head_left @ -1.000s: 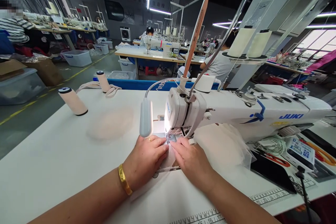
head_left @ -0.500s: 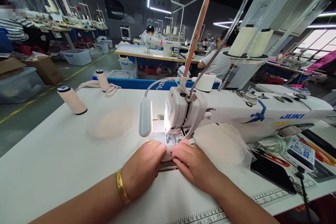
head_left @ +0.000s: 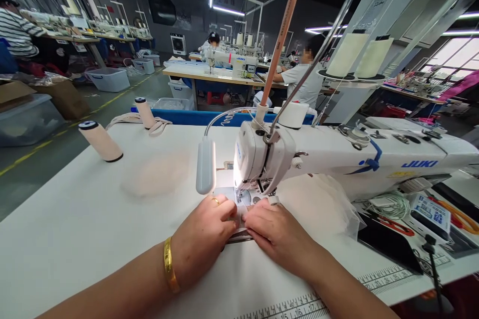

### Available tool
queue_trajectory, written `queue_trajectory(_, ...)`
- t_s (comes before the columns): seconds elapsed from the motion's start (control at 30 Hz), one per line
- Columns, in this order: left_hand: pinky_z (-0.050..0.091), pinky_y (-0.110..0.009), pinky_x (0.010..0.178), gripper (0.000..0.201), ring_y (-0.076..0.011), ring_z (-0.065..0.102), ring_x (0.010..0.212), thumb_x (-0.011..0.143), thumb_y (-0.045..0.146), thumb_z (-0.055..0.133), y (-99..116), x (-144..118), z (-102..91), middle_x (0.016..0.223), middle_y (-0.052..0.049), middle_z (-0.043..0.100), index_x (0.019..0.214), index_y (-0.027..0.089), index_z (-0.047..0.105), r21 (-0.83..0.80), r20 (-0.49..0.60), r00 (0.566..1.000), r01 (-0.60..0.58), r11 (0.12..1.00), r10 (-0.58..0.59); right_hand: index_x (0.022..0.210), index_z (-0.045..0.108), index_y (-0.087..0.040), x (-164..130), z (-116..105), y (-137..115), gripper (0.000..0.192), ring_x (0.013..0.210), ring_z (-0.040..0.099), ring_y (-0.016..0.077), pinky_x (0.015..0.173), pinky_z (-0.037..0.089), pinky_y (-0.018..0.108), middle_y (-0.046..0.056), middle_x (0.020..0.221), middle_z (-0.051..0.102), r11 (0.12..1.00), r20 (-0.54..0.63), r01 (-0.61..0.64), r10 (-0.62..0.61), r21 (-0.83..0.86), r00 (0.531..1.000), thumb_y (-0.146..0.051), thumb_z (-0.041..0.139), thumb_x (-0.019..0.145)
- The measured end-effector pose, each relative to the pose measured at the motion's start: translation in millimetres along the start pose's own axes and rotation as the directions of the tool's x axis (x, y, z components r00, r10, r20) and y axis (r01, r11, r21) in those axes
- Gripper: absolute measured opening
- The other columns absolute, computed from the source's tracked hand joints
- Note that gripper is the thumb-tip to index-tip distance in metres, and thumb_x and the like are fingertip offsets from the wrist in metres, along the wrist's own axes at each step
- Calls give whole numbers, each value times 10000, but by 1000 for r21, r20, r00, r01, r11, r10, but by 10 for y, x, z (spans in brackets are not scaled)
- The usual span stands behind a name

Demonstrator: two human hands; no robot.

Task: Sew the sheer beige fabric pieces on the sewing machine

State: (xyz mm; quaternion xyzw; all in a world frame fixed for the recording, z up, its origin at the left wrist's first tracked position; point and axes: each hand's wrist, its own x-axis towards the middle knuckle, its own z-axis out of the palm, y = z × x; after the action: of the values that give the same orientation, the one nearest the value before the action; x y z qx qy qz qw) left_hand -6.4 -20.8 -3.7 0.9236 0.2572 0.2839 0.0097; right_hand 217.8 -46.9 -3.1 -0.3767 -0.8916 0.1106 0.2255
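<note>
Near needle, left hand, right hand on fabric, farther back than before.

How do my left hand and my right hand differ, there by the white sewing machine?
Your left hand wears a thin gold ring and has a broad, shiny gold bangle at its wrist; your right hand shows no jewellery.
Your left hand angles in from the picture's lower left, your right hand from the lower right.
Both have curled fingers at the sheer, pale fabric.
</note>
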Motion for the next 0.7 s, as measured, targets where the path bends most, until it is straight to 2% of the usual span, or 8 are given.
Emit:
queue_trajectory(0.17,424,-367,752,290,-183,612,772,960,8,468,14,-31,-46,847,-12,713,839,182,667,-90,74,996,-40,995,46,863,551,-203,-14,-7,-6,199,826,562,180,722,363,314,-1,839,660,999,20,6,-5,-35,1000,-65,509,1000)
queue_trajectory(0.47,443,-368,756,345,-171,622,710,936,-18,406,9,-6,-51,837,-14,738,817,188,656,-59,81,996,-16,998,20,797,521,-212,-4,19,8,250,744,513,182,661,338,314,6,754,601,992,-2,-39,40,-121,999,-86,476,1009)
queue_trajectory(0.57,463,-371,781,317,-177,641,732,913,-13,439,-34,6,-39,852,-26,743,817,194,659,-54,90,996,-9,999,14,769,518,-216,14,49,24,289,701,470,184,635,331,318,7,716,572,987,-48,-43,36,-155,998,-82,439,1012)
queue_trajectory(0.7,481,-358,786,249,-194,665,780,892,15,516,-100,11,-26,867,-41,740,820,202,665,-42,97,995,-9,999,13,842,599,-227,26,62,36,280,759,512,201,659,379,321,25,774,617,989,-74,-45,35,-142,997,-79,437,1016)
